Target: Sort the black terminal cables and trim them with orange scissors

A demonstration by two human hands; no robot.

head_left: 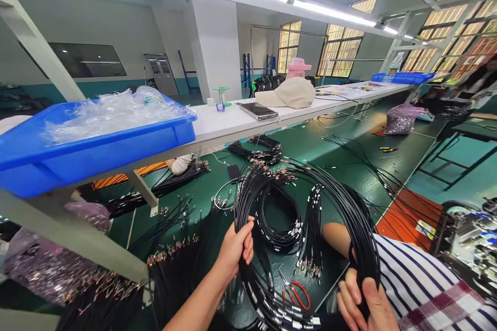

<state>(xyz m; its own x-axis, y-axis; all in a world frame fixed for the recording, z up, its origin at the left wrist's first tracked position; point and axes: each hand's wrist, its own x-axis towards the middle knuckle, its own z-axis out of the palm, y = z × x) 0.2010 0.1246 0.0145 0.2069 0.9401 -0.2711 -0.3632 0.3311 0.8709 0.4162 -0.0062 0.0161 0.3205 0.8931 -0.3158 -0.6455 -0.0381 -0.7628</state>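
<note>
A large looped bundle of black cables [250, 282] with white labels is held up in front of me. My left hand [236, 245] is wrapped round the left side of the loop. Lower right, my right hand [365, 300] grips the right side, its thumb across the cables. Behind the loop, a coiled black cable bundle [279, 222] lies on the green table [209, 196], beside a straight bundle with metal ends [311, 232]. Red-handled pliers [297, 292] rest near the bottom of the loop.
A blue tray [163, 132] of clear plastic stands on the white shelf [212, 126], with a cap [289, 94] and a phone [259, 110]. A co-worker's striped sleeve [419, 274] is close at right. Another person's gloved hand [181, 164] shows behind the shelf support.
</note>
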